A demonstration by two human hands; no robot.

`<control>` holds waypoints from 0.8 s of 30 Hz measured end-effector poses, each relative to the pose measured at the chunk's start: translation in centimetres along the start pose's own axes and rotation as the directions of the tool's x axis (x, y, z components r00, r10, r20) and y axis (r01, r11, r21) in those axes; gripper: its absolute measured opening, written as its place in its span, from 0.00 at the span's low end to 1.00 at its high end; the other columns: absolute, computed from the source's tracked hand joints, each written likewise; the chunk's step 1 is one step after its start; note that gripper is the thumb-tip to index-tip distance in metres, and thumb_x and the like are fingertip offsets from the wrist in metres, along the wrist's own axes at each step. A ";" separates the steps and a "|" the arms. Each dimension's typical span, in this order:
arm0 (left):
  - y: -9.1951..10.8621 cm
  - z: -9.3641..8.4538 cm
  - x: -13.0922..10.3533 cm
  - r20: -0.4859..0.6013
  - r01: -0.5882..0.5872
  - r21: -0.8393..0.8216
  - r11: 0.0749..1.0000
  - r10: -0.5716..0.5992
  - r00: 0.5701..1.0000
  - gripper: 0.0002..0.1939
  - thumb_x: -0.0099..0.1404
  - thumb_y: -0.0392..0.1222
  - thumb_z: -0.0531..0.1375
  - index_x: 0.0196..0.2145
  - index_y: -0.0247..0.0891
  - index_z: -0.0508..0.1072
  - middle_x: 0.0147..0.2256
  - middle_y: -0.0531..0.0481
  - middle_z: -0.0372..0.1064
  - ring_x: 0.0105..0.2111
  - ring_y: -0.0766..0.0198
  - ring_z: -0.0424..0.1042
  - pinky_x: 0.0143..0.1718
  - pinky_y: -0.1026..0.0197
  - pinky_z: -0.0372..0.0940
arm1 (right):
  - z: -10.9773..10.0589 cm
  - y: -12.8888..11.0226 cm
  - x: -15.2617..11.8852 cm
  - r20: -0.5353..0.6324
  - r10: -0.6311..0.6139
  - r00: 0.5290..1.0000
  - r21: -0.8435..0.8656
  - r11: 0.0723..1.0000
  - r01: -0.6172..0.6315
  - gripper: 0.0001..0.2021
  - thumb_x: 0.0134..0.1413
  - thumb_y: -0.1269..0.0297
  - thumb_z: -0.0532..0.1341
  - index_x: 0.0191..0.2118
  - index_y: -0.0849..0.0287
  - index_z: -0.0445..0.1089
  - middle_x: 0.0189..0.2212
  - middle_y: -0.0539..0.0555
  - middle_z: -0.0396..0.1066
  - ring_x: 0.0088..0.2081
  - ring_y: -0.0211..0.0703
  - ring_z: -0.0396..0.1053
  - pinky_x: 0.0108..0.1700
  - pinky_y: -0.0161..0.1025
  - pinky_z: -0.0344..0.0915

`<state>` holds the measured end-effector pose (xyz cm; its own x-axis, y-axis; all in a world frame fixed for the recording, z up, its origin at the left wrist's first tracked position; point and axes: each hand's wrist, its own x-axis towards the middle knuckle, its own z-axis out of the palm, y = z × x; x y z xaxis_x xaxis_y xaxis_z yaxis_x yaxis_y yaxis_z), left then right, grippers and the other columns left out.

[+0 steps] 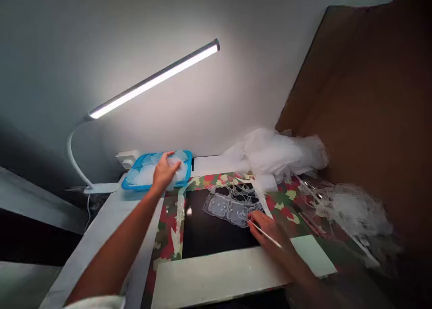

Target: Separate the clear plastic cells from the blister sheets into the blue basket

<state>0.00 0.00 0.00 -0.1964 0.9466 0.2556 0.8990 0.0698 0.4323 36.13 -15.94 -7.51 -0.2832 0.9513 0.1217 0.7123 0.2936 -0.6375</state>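
My left hand (164, 171) reaches over a blue basket (126, 184) holding thin translucent white pieces (146, 174). Its thumb and fingers are apart; whether a piece lies against the palm is hidden. My right hand (266, 230) pinches a thin white stick (270, 238), its tip at the edge of a clear sheet (221, 206) with rounded, cut-out shapes. That sheet lies on a black panel (209, 237), with thin looping offcuts (245, 193) attached or lying along its far side.
Crumpled white film (276, 153) is piled at the back right, tangled clear scraps (357, 214) at the right. A lit lamp (155, 80) hangs above. A pale green card (313, 255) lies by my right wrist; brown board (364, 97) stands at right.
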 end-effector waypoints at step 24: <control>7.3 8.3 -20.5 0.208 -0.806 -0.112 0.581 0.807 0.553 0.22 0.64 0.43 0.61 0.54 0.36 0.68 0.49 0.41 0.67 0.51 0.51 0.66 0.52 0.50 0.65 | -0.3 1.4 3.0 0.109 -0.236 0.966 0.202 0.957 0.211 0.06 0.57 0.70 0.58 0.29 0.56 0.63 0.42 0.52 0.68 0.42 0.42 0.68 0.44 0.40 0.64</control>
<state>13.82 -16.29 -9.22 0.6979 0.6454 0.3105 0.6374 -0.7574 0.1419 36.46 -12.63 -7.80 -0.5113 0.8393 0.1848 0.4922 0.4622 -0.7376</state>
